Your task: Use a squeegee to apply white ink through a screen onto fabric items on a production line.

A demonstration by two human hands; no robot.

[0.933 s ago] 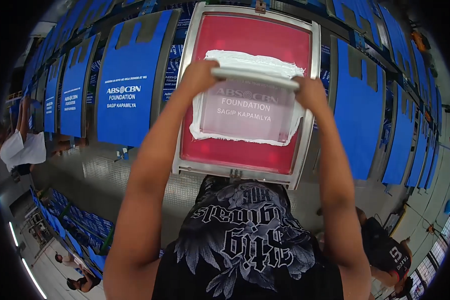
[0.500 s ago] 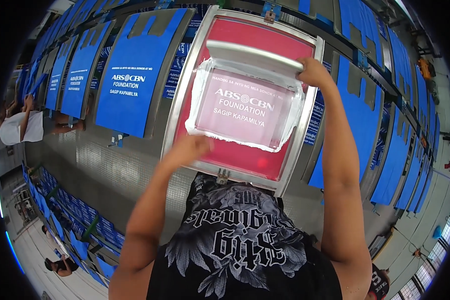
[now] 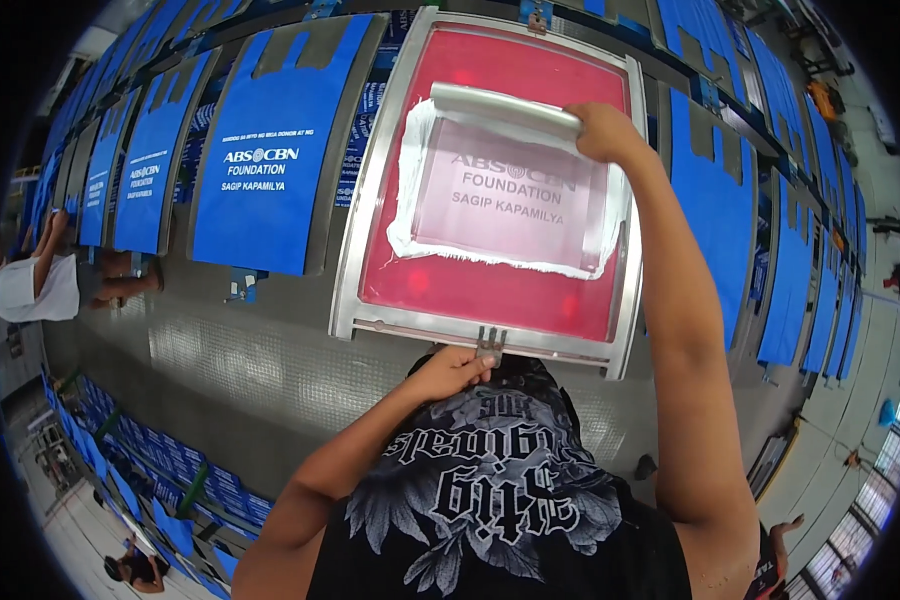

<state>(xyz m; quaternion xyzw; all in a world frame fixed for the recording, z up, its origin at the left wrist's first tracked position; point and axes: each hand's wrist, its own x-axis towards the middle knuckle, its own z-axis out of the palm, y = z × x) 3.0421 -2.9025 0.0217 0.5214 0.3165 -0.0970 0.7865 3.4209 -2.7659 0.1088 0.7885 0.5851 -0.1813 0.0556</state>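
While the right hand closes its fingers around the end of a grey squeegee lying across the far part of the red printing screen, the left hand pinches the metal tab on the frame's near edge.

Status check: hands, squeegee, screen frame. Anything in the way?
Right hand grips squeegee at far end of screen. Left hand on near frame latch. White ink ringing the stencil. Nothing in the way.
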